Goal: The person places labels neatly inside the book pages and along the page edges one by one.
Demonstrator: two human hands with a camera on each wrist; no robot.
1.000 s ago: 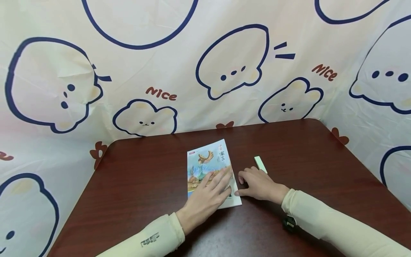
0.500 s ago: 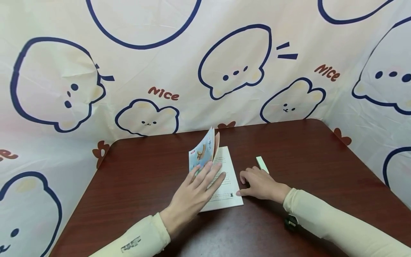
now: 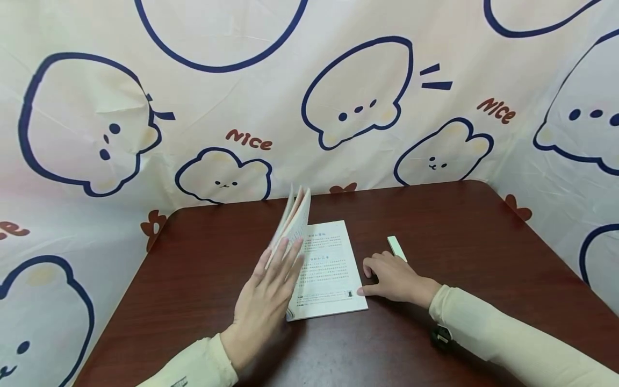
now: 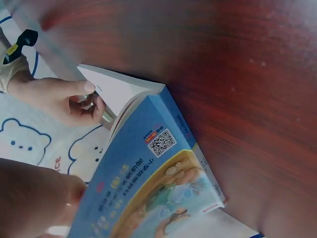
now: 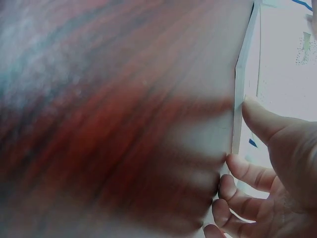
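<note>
A paperback book [image 3: 329, 271] lies on the table, its right-hand page of printed text flat. Its raised front part [image 3: 290, 215] stands up steeply at the left, pages slightly fanned. Against that raised part rests my left hand [image 3: 263, 298], fingers straight. In the left wrist view the blue illustrated cover [image 4: 143, 158] with a QR code tilts over the page. Beside the lower right edge, my right hand [image 3: 394, 277] has its thumb touching the book and its other fingers loosely bent on the table. The right wrist view shows that thumb [image 5: 267, 121] at the book's edge.
A pale green bar [image 3: 396, 248] lies just behind the right hand, its near end hidden. The dark reddish-brown table [image 3: 193, 279] has rounded far corners. A cream cloth [image 3: 280, 107] with cartoon outlines hangs behind and along both sides.
The front part of the book, at first lying flat, has been lifted and swung leftward, uncovering a text page. My left hand has moved left with it. The right hand has stayed in place.
</note>
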